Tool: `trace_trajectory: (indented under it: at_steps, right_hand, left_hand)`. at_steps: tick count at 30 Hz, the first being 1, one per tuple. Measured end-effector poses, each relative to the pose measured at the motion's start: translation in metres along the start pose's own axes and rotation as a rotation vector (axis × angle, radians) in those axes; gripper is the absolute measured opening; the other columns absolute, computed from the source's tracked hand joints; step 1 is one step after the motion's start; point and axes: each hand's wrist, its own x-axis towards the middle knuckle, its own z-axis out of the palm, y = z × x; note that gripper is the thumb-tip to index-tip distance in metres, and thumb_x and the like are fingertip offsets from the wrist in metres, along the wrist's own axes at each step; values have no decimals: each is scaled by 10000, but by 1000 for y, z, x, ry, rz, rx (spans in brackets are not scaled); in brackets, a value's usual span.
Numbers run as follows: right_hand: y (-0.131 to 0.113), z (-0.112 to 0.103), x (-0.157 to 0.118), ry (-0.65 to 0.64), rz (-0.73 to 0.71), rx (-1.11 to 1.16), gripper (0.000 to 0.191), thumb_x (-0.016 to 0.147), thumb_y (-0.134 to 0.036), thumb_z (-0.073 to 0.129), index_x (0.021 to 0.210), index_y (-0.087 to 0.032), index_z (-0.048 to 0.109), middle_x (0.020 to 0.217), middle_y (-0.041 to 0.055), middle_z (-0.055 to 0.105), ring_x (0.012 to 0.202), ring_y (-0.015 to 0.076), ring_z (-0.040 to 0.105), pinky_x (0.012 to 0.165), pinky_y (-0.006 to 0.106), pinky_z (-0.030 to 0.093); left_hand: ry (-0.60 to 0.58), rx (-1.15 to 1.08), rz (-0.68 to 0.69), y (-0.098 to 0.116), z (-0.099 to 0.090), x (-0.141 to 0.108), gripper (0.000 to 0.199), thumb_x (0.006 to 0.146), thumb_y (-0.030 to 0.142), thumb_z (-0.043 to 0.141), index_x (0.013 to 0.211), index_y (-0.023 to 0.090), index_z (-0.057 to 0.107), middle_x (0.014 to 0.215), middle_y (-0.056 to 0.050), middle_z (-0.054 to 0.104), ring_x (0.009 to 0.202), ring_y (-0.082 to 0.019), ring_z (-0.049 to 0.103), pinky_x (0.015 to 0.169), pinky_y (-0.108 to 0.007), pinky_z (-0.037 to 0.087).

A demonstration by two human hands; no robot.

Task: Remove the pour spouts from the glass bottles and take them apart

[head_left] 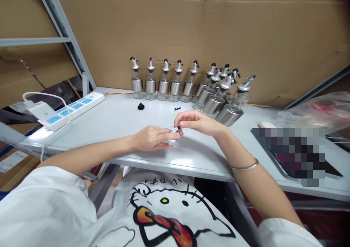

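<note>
My left hand (pixel 151 138) is closed around a silver pour spout (pixel 173 132), low over the front of the table. Fingers of my right hand (pixel 197 122) pinch the small black flap (pixel 178 127) at the spout's tip. Part of the spout is covered by my fingers. Beyond my hands lie a round black stopper (pixel 140 106) and a small black lever piece (pixel 177 109), both on the tabletop.
Several glass bottles with steel sleeves and pour spouts (pixel 163 85) stand along the cardboard wall (pixel 175 28). At left is a white power strip (pixel 79 106) with a plugged-in charger (pixel 43 112). On the right are a blurred-out flat device (pixel 292 156) and a plastic bag (pixel 317 110).
</note>
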Motion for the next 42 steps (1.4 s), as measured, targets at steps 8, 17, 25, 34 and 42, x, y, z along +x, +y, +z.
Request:
trace_trajectory:
  at_steps: [8, 17, 25, 34, 42]
  right_hand:
    - [4, -4, -2, -101, 82, 91, 376, 779, -315, 719, 1111, -150, 659, 855, 38, 698, 794, 129, 642, 806, 302, 508]
    - [4, -3, -3, -206, 55, 111, 277, 851, -268, 648, 1099, -144, 652, 871, 29, 667, 787, 103, 605, 773, 258, 476]
    - [7, -3, -1, -247, 68, 180, 232, 840, -237, 658, 1037, -119, 626, 875, 33, 640, 783, 103, 584, 762, 251, 455]
    - [11, -4, 0, -279, 40, 221, 203, 860, -199, 623, 1044, -113, 615, 897, 36, 621, 791, 103, 569, 761, 252, 439]
    - [11, -3, 0, -266, 39, 200, 202, 851, -214, 633, 1027, -115, 616, 892, 29, 600, 755, 94, 541, 730, 246, 414]
  left_hand:
    - [9, 9, 37, 0, 2, 0, 312, 995, 364, 381, 1188, 150, 502, 776, -27, 700, 582, -103, 641, 562, -191, 493]
    - [9, 47, 69, 0, 3, -2, 304, 990, 363, 392, 1155, 153, 537, 726, -12, 685, 556, -96, 625, 556, -190, 501]
    - [2, 59, 104, 1, 1, 1, 300, 996, 342, 376, 1162, 149, 535, 720, -14, 679, 562, -92, 617, 551, -184, 480]
    - [5, 57, 105, 2, 1, 1, 284, 999, 349, 365, 1161, 157, 499, 683, 6, 652, 520, -91, 586, 526, -190, 461]
    - [22, 72, 112, 1, 0, 2, 264, 999, 341, 368, 1150, 156, 480, 682, 11, 639, 486, -89, 541, 504, -197, 432]
